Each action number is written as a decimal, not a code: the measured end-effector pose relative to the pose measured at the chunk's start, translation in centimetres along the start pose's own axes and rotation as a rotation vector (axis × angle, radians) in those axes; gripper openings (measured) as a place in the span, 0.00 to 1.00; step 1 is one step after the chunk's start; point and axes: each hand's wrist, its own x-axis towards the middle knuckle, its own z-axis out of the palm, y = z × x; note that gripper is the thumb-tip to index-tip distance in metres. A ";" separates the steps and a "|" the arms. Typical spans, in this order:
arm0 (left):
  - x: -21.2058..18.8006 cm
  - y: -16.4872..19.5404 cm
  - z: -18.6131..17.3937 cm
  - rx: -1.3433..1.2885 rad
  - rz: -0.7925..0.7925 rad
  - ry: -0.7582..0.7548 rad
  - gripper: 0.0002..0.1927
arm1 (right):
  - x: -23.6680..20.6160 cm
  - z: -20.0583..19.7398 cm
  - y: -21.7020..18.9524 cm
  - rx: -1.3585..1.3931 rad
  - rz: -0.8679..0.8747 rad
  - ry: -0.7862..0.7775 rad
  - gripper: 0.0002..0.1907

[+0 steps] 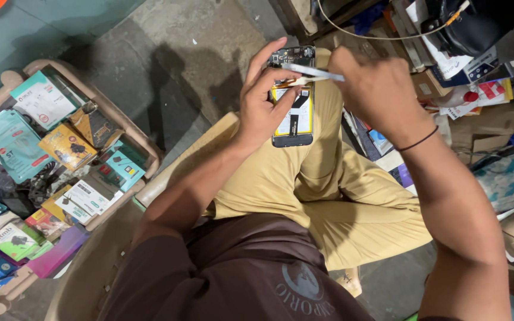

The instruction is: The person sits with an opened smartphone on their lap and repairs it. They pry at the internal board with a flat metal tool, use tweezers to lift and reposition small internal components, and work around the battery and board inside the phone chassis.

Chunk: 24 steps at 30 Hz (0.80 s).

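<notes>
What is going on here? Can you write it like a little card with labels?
Place: a person sits on a chair above a concrete floor
Left hand: holds an opened phone, back cover off, over the knee
Right hand: holds a thin white tool to the phone's upper part
Wrist: black band on the right wrist
Left of chair: tray of small packaged goods
Right of chair: boxes and clutter

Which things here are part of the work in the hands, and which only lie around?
In use:
- opened phone, in left hand
- thin white tool, in right hand

Lying about:
- packets in the tray
- boxes and papers
</notes>
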 end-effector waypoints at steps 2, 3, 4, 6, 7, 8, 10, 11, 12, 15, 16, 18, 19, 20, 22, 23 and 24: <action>-0.1 0.1 -0.1 0.014 0.014 0.010 0.14 | -0.1 0.0 0.1 0.027 -0.001 0.004 0.09; -0.2 0.1 -0.1 0.022 0.017 0.011 0.14 | -0.2 0.0 0.1 0.047 -0.004 0.023 0.10; -0.2 0.1 -0.1 0.031 0.023 0.011 0.14 | -0.2 -0.1 0.0 0.065 -0.007 0.045 0.10; -0.1 0.0 0.0 0.020 0.008 0.009 0.13 | -0.1 0.0 -0.4 -0.022 -0.033 0.015 0.09; -0.1 0.0 0.0 0.001 -0.015 0.007 0.13 | -0.1 -0.1 -0.5 -0.066 -0.045 0.000 0.08; -0.1 0.0 0.0 -0.018 -0.040 0.005 0.13 | 0.0 -0.2 -0.4 -0.019 -0.035 0.020 0.08; -0.1 0.0 0.0 0.013 0.008 0.012 0.14 | 0.2 -0.3 -0.1 0.076 -0.025 0.058 0.09; -0.1 -0.1 -0.1 0.029 0.032 0.017 0.14 | 0.2 -0.2 -0.2 0.042 -0.031 0.039 0.08; -0.1 -0.1 -0.1 0.041 0.047 0.023 0.14 | 0.2 0.0 -0.3 0.006 -0.035 0.022 0.07; 0.0 -0.1 0.0 0.043 0.054 0.023 0.14 | 0.2 0.2 0.0 -0.043 -0.012 -0.020 0.07; -0.1 -0.1 0.0 0.025 0.029 0.017 0.14 | 0.2 0.2 0.2 -0.048 -0.002 -0.035 0.08; -0.2 0.0 -0.1 0.023 0.011 0.015 0.14 | 0.2 0.2 0.2 -0.018 -0.022 0.004 0.07; -0.1 -0.1 -0.1 0.036 0.023 0.014 0.14 | 0.2 0.1 0.2 -0.004 -0.033 0.027 0.07; 0.0 -0.1 -0.1 0.048 0.036 0.011 0.14 | 0.3 0.0 0.1 -0.007 -0.032 0.024 0.06; 0.0 0.0 -0.1 0.033 0.020 0.012 0.14 | 0.3 -0.2 -0.4 -0.016 -0.022 0.015 0.06; 0.0 0.0 -0.1 0.026 0.010 0.012 0.14 | 0.3 -0.6 -0.2 0.006 -0.012 0.021 0.07; 0.0 0.0 0.0 0.026 0.011 0.012 0.14 | 0.4 -0.9 -0.1 0.029 -0.006 0.027 0.08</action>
